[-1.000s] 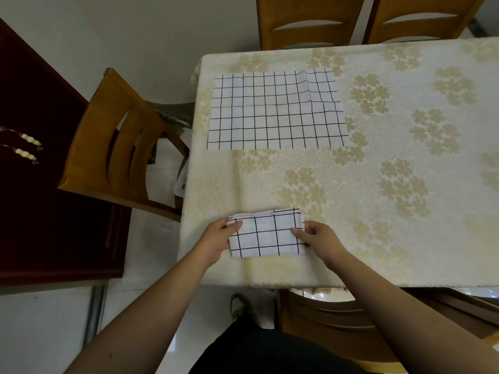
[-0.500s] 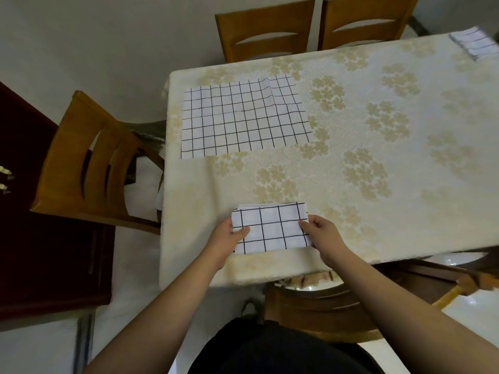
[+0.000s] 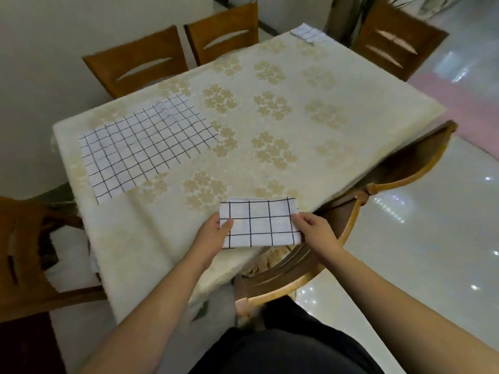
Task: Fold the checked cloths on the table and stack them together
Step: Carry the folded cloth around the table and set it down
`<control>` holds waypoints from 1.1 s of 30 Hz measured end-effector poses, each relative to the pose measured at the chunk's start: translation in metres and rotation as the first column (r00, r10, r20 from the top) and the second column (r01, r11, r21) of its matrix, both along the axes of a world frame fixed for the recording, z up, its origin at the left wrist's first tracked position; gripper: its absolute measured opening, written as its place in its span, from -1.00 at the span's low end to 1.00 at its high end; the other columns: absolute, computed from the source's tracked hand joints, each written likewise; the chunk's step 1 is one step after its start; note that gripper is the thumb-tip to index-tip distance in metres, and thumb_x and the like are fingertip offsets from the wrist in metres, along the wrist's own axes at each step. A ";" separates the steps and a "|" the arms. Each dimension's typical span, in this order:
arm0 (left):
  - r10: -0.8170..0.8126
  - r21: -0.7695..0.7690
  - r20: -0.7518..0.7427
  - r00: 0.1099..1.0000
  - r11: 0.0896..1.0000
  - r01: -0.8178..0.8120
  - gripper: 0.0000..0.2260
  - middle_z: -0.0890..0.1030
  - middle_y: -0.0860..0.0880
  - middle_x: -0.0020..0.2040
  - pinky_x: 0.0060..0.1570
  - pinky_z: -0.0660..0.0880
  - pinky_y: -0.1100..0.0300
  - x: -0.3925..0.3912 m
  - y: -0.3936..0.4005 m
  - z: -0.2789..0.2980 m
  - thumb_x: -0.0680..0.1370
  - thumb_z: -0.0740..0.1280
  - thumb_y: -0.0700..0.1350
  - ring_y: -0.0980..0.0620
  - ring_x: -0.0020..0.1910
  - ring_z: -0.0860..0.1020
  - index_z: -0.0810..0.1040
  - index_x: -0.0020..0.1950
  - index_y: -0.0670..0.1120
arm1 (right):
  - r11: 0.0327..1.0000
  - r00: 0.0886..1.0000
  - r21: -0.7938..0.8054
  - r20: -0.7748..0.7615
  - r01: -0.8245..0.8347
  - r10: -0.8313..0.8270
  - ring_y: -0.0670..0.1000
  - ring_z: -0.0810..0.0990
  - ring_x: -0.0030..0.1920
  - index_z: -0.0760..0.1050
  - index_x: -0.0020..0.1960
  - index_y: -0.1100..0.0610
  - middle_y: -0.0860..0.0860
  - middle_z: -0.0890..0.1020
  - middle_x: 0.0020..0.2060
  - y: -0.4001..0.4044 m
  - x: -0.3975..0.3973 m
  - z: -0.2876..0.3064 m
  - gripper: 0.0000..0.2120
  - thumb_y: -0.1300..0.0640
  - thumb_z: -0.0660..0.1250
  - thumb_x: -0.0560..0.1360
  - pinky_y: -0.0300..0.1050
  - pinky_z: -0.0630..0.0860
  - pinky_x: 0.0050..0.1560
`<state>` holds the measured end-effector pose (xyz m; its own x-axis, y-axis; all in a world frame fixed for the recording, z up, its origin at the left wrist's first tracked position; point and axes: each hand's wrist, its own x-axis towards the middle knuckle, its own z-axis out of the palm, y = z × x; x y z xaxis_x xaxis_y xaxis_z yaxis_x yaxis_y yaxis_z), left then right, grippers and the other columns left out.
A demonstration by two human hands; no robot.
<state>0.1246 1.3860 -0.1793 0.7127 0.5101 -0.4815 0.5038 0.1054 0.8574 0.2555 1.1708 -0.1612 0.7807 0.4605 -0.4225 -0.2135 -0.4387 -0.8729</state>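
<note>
A small folded white cloth with black checks is held just above the table's near edge. My left hand grips its left side and my right hand grips its right side. A second checked cloth lies spread flat on the table at the left. A stack of folded checked cloths rests on the far right corner of the table.
The table wears a cream cloth with gold flowers. Wooden chairs stand around it: two at the far side, one at the far right, one at the left, and one tucked in at the near edge.
The view has swung to the right, bringing the far right corner and its stack into sight. The folded cloth has stayed in both hands and come up off the near edge.
</note>
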 end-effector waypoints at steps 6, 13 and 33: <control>-0.167 -0.025 0.007 0.986 0.986 0.167 -0.65 0.56 -0.09 0.25 0.22 0.50 -0.09 0.056 -0.060 0.020 0.63 0.19 0.05 -0.07 0.18 0.57 0.43 0.34 -0.10 | 0.936 0.940 0.106 -0.108 0.336 -0.325 0.06 0.66 -0.05 0.64 -0.05 0.15 0.07 0.71 -0.13 -0.072 0.002 0.012 -0.68 -0.01 0.18 0.62 0.00 0.61 -0.06; -0.429 0.093 0.065 0.901 0.901 0.423 -0.75 0.62 -0.02 0.16 0.18 0.52 -0.10 0.121 -0.158 0.048 0.62 0.24 -0.01 -0.02 0.11 0.61 0.48 0.29 0.01 | 0.828 0.844 0.163 -0.103 0.536 -0.526 0.06 0.60 -0.09 0.62 -0.07 0.17 0.16 0.67 -0.10 -0.185 0.020 0.013 -0.74 0.05 0.23 0.60 0.12 0.57 0.04; -0.733 0.071 -0.081 0.675 0.671 0.738 -0.79 0.68 0.01 0.02 -0.09 0.57 0.19 0.258 -0.415 0.044 0.60 0.29 -0.03 0.06 -0.03 0.66 0.58 0.18 -0.05 | 0.536 0.556 0.152 -0.154 0.830 -0.817 0.01 0.59 -0.18 0.63 -0.08 0.21 0.06 0.67 -0.18 -0.440 0.072 -0.006 -0.81 0.15 0.28 0.57 -0.06 0.51 -0.07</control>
